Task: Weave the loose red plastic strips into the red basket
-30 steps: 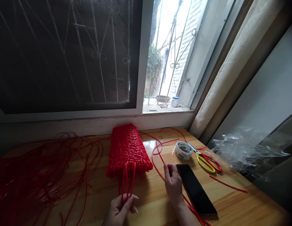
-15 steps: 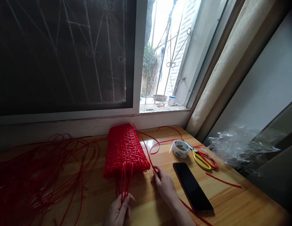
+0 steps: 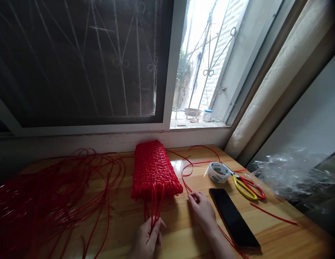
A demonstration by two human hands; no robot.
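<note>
A red woven plastic basket lies on its side on the wooden table, near the window wall. Several red cords hang out of its near edge, and my left hand pinches their ends together close to the table's front. My right hand rests on the table right of the basket, its fingertips pinching a single red cord that loops back toward the wall.
A big tangle of loose red cords covers the table's left half. Right of my hand lie a black phone, a tape roll, yellow and red scissors and a short red cord piece. Crumpled clear plastic sits at the far right.
My right hand slid left toward the basket with the single cord, then drew back a little right. My left hand kept its pinch on the cord bundle.
</note>
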